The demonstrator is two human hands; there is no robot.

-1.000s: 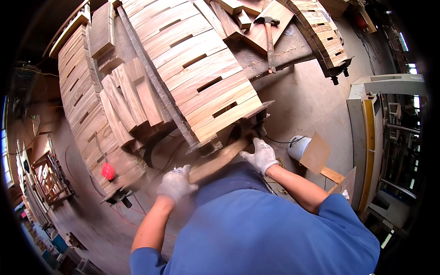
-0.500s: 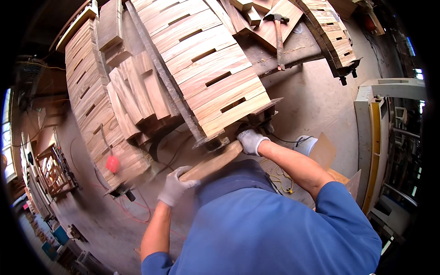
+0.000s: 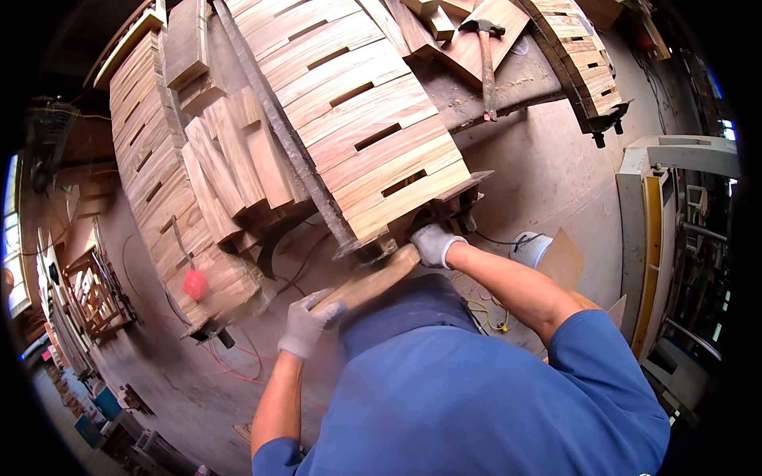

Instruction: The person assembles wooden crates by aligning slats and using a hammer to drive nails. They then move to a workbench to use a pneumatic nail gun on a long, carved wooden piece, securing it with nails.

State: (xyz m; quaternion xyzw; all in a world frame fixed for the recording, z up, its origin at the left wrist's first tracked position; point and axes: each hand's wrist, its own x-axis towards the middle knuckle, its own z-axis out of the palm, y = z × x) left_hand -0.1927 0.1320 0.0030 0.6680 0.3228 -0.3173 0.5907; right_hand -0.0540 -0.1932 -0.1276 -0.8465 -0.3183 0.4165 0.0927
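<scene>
A short, thick wooden board [image 3: 369, 282] lies slantwise in front of my waist. My left hand [image 3: 305, 324], in a pale work glove, is closed round its left end. My right hand [image 3: 434, 244], gloved too, is at the dark metal clamp end [image 3: 456, 198], close beside the board's right end. Its fingers look curled, but their tips and what they grip are hidden. Just beyond, a row of pale slotted wooden pieces [image 3: 373, 147] sits side by side in the long clamp.
Another clamped row [image 3: 151, 170] stands at left, with a red-ended tool [image 3: 194, 283] on it. Loose wooden blocks [image 3: 238, 159] lie between the rows. A hammer [image 3: 486, 67] rests on boards at the back. A white bucket [image 3: 530, 250] and a yellow cord [image 3: 496, 317] are at right.
My left hand has shifted slightly to the right and up at the board's end. My right hand stays almost in place.
</scene>
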